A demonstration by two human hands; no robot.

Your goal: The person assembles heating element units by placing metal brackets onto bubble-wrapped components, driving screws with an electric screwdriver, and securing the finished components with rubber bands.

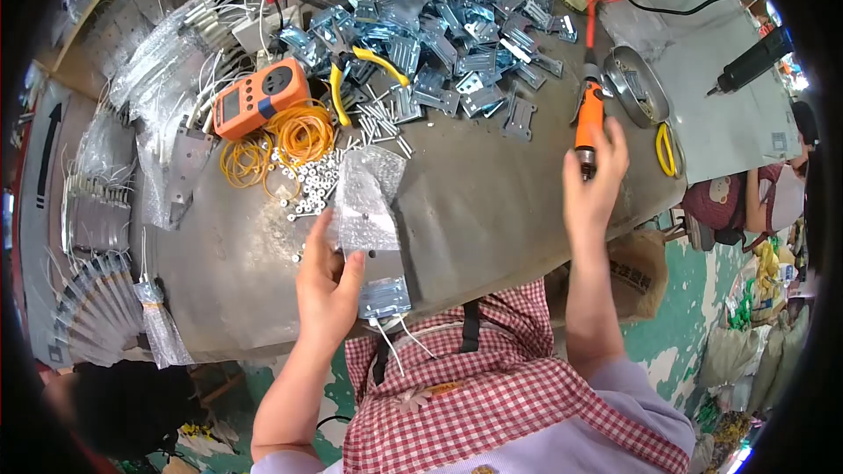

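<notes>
A flat metal plate [383,265], partly covered by bubble wrap [367,197], lies at the table's front edge. A shiny bracket [385,297] sits at its near end, where two white wires [389,347] hang down. My left hand [327,288] is at the plate's left side, thumb and fingers apart, the thumb close to its edge; whether it touches cannot be made out. My right hand [599,184] is open around the lower end of an orange electric screwdriver [589,118], which hangs upright from a red cord [590,26]. Its fingers are spread, not wrapped round the tool.
Metal brackets [439,35] are heaped at the back. Yellow-handled pliers [338,88], an orange meter [262,98], yellow cord [303,132], screws [378,121] and white spacers [312,189] lie left of centre. A metal dish [637,88], yellow-handled scissors [666,149] and a black screwdriver [755,60] are right.
</notes>
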